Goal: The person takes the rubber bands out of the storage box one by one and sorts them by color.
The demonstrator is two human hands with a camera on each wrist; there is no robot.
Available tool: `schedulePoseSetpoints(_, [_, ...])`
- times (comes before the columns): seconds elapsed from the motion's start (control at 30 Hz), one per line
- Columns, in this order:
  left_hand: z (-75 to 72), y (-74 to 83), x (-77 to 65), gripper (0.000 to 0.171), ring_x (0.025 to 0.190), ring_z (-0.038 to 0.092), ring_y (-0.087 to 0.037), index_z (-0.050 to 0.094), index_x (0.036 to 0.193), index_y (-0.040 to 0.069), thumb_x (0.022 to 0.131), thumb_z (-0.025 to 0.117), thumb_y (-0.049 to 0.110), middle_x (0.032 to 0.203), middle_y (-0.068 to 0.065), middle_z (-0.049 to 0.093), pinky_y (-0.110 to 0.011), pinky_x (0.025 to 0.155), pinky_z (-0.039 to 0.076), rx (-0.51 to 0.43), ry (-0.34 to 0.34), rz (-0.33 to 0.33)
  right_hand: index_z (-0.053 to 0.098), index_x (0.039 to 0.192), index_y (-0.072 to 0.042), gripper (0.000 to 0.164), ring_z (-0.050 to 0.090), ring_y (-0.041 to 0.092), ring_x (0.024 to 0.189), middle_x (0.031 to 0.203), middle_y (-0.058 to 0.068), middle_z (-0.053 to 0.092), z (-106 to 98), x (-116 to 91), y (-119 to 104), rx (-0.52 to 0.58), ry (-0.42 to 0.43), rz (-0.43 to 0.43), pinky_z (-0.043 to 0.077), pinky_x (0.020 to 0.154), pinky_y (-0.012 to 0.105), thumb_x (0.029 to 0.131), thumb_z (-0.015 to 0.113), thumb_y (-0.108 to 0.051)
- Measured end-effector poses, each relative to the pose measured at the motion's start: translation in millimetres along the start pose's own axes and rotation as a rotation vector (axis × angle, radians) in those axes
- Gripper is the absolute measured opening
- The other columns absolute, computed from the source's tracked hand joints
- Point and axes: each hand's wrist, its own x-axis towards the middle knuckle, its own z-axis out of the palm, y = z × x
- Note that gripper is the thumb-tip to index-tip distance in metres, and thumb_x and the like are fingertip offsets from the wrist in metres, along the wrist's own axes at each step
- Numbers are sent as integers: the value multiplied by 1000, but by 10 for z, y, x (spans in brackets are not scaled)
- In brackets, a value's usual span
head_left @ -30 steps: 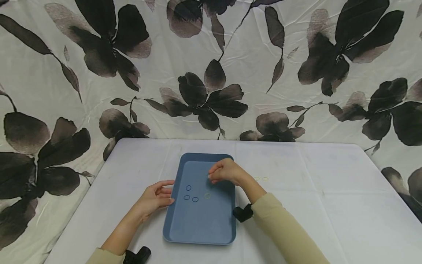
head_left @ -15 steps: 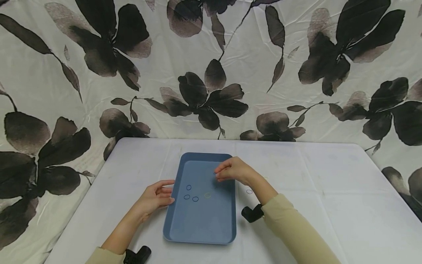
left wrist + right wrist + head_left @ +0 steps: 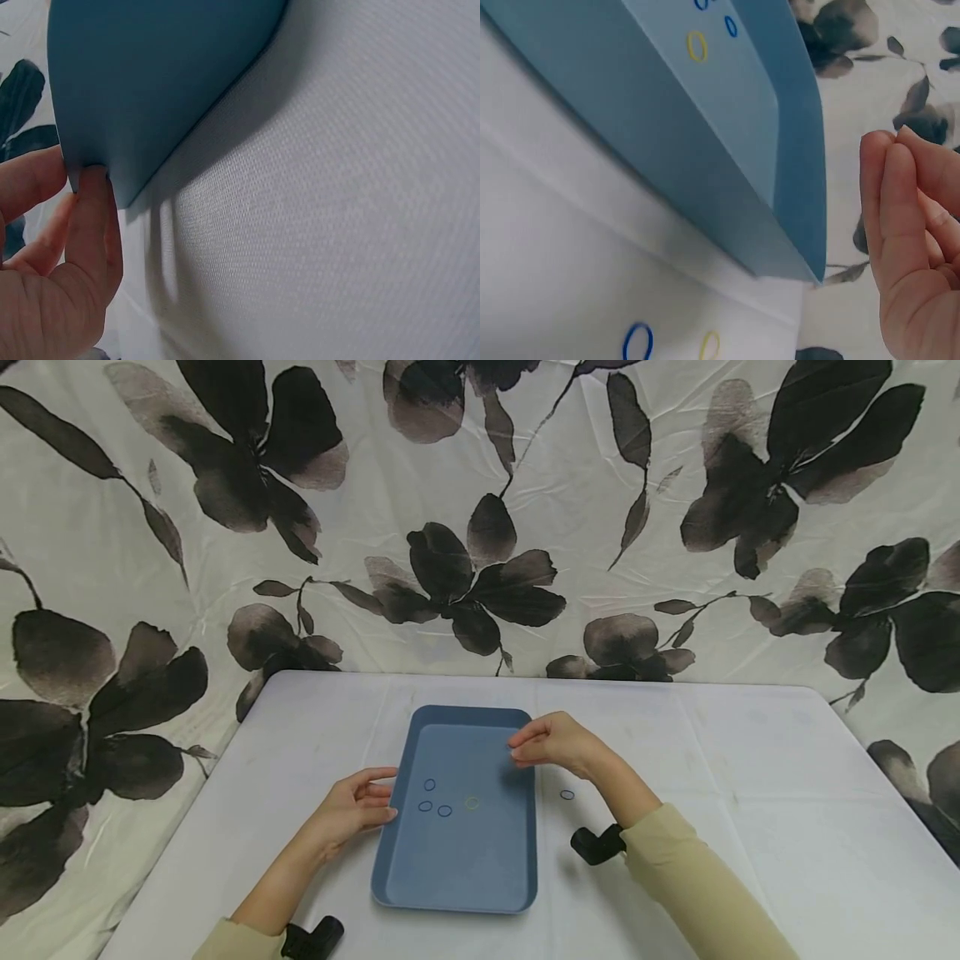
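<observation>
On the white table lies a shallow blue tray. At its left side, my left hand holds the rim; in the left wrist view, fingers lie against the outer wall. Several blue rings and a yellow ring rest inside the tray. Above the tray's upper right edge hovers my right hand, thumb and fingertips brought together. The right wrist view shows no ring at the tips of that hand.
Right of the tray, another blue ring lies on the table. Another yellow ring is beside it in the right wrist view. A floral cloth hangs behind the table. Each wrist wears a black camera.
My right hand has moved right, from over the tray's middle to its right edge, uncovering the blue ring on the table. My left hand, the tray and the rings inside it stay put.
</observation>
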Motion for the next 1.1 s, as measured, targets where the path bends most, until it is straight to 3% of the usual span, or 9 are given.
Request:
schedulePoseSetpoints(0.27, [-7,23,5,65,82,57,-13,40,133,-9,75,66,-14,104,-19,54,-23,70,53,-3,0,-10,55,109,21,30,66,32,90,100,26,65,-158,-91,28,10,9,6,50,85,44,84,62,6])
schedulePoseSetpoints(0.47, [4,21,-2,64,83,58,-13,40,133,-9,75,66,-13,106,-20,54,-23,71,53,3,0,-8,57,107,20,28,67,28,84,90,17,68,-239,-157,50,9,30,16,51,82,43,83,63,6])
schedulePoseSetpoints(0.7, [8,19,-8,64,84,59,-15,40,133,-10,75,66,-14,106,-21,54,-24,71,53,0,0,-6,56,108,22,28,67,24,83,97,23,66,-324,-227,94,32,13,6,50,84,42,84,61,6])
schedulePoseSetpoints(1.0, [10,22,-8,64,83,59,-13,40,134,-9,76,66,-13,107,-21,54,-24,71,54,6,3,-11,50,111,25,29,67,17,80,88,13,68,-428,-312,124,89,-2,-4,50,84,39,86,56,10])
schedulePoseSetpoints(1.1, [10,20,-8,64,83,59,-14,40,134,-9,76,66,-12,107,-21,54,-24,71,54,4,-1,-8,51,111,25,29,67,17,80,89,15,68,-463,-337,145,82,-3,0,51,83,37,86,56,10])
